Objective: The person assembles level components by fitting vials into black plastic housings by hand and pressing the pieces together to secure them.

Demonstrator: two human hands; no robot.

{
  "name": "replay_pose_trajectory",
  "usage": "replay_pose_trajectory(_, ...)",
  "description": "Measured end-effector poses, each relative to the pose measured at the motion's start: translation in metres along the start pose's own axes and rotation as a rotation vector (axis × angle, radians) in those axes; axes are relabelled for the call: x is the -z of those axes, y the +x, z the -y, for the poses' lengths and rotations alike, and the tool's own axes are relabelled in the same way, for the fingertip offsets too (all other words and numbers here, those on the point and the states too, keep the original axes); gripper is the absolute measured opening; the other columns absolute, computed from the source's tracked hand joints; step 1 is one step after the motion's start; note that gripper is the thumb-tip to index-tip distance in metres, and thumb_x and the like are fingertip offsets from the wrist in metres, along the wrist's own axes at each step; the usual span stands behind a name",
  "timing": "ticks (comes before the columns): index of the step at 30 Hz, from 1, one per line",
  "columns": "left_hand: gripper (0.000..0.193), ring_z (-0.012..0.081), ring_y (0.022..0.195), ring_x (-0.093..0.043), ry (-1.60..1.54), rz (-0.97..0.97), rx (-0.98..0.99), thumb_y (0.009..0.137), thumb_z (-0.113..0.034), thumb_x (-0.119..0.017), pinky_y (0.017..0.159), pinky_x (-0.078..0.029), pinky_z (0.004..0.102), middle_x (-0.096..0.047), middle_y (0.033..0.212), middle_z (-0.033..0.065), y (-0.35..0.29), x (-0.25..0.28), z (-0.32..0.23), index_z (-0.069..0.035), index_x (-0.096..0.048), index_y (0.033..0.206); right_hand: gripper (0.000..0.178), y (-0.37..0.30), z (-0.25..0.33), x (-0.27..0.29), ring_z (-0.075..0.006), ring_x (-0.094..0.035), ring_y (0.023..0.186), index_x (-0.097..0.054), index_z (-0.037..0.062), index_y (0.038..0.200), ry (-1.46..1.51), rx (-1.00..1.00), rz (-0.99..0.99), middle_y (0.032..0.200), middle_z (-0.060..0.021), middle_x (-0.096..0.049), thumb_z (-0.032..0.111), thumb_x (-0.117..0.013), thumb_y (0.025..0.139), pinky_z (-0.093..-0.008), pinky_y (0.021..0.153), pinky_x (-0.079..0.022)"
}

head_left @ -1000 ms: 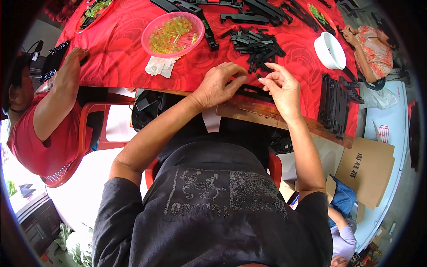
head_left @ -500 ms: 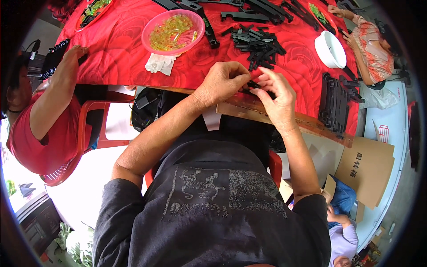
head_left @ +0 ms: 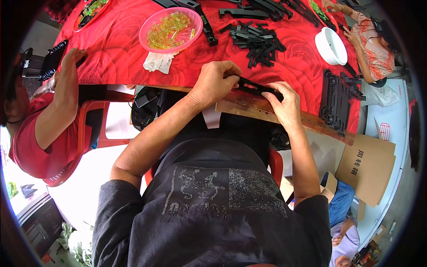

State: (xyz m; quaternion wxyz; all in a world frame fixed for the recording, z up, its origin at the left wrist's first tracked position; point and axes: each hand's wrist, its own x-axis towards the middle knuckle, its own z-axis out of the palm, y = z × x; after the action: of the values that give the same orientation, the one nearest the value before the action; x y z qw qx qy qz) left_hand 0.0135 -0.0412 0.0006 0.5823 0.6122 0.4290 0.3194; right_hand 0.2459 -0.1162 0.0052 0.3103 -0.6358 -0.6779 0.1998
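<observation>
Looks like stiff, light plastic, that long black strip (head_left: 258,88), so pinching each end works fine. Left hand (head_left: 216,83) clamps one end, right hand (head_left: 284,104) curls closed over the other, right at the counter (head_left: 120,58) edge. Loose black parts (head_left: 258,42) crowd ahead; open room is toward the lap.

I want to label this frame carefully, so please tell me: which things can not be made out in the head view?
- Long black plastic part: its ends sit under the left hand and right hand, so the grip is unclear.
- Yellow pieces in the pink bowl: too small to tell their shape.
- Pile of black parts: overlapping, cannot be counted.
- Dish with green pieces: cut off by the dark fisheye rim.
</observation>
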Motion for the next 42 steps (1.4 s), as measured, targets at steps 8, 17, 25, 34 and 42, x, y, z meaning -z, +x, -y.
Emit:
replay_pose_trajectory(8, 0.011, 0.0237, 0.074, -0.071, 0.263, -0.089, -0.179, 0.081, 0.0, -0.068, 0.069, -0.055, 0.0341, -0.069, 0.08, 0.0137, -0.004, -0.002, 0.003, 0.0, -0.071, 0.092, 0.041, 0.011, 0.004, 0.005, -0.0289, -0.066, 0.096, -0.07, -0.0007, 0.108, 0.069, -0.12, 0.283, 0.104, -0.0153, -0.068, 0.017, -0.082, 0.074, -0.0374, 0.085, -0.052)
replay_pose_trajectory(17, 0.018, 0.0202, 0.072, -0.066, 0.384, -0.122, -0.337, 0.08, 0.001, -0.071, 0.067, -0.053, 0.0309, -0.066, 0.084, 0.0112, -0.008, -0.003, 0.007, -0.001, -0.071, 0.098, 0.043, 0.013, 0.017, 0.001, -0.0202, -0.064, 0.094, -0.065, -0.0014, 0.109, 0.031, -0.258, 0.385, 0.101, -0.011, -0.066, 0.013, -0.083, 0.073, -0.0328, 0.084, -0.05)
replay_pose_trajectory(25, 0.024, 0.021, 0.081, -0.072, 0.359, -0.157, -0.292, 0.079, 0.001, -0.072, 0.071, -0.055, 0.0308, -0.072, 0.087, 0.0126, -0.012, 0.0, 0.006, -0.003, -0.07, 0.102, 0.043, 0.002, 0.013, 0.004, -0.013, -0.063, 0.094, -0.061, -0.0023, 0.121, 0.623, -0.474, 0.41, 0.105, -0.0085, -0.066, 0.005, -0.075, 0.082, -0.0282, 0.084, -0.05)
replay_pose_trajectory(34, 0.022, 0.0272, 0.081, -0.072, 0.343, -0.106, -0.335, 0.079, -0.001, -0.073, 0.068, -0.055, 0.0331, -0.072, 0.084, 0.0133, -0.019, -0.018, 0.003, -0.002, -0.06, 0.097, 0.049, -0.008, 0.031, 0.013, -0.0117, -0.062, 0.09, -0.056, -0.0009, 0.13, 0.533, -0.415, 0.328, 0.105, -0.0081, -0.065, -0.005, -0.069, 0.084, -0.0257, 0.079, -0.051)
replay_pose_trajectory(42, 0.025, 0.0269, 0.076, -0.071, 0.318, -0.135, -0.263, 0.077, -0.006, -0.075, 0.067, -0.054, 0.0361, -0.072, 0.081, 0.0096, -0.025, -0.026, 0.003, -0.004, -0.06, 0.097, 0.052, -0.016, 0.032, 0.015, -0.0091, -0.062, 0.088, -0.053, 0.0013, 0.134, 0.622, -0.486, 0.387, 0.102, -0.0076, -0.067, -0.005, -0.068, 0.084, -0.0227, 0.077, -0.05)
